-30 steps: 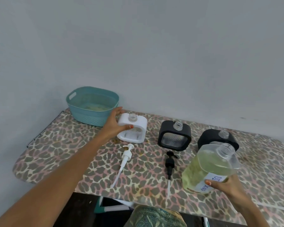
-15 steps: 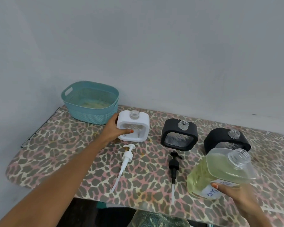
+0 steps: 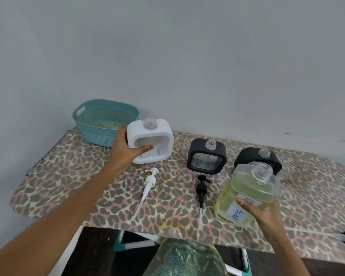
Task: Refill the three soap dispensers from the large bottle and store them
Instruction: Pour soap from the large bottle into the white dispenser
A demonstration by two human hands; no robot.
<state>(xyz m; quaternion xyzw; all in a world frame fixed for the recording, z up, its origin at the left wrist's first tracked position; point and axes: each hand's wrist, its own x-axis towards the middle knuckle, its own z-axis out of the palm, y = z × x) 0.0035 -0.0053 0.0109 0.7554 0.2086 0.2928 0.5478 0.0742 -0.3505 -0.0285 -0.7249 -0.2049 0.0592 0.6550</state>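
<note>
status: no dispenser filled. left hand fingers clamp the white square plastic dispenser; right hand fingers clamp the large clear uncapped soap bottle. all three refills and storage remain.

Large bottle label reads "SOAP"; remainder seemingly unreadable.

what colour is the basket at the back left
Teal; the basket shows in the head view, the only view.

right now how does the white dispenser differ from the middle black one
The white dispenser is gripped in the left hand and tilted; the middle black dispenser stands untouched on the table. One shell is white, the other black. Both have open clear necks with no pump, and a textured clear window.
</note>
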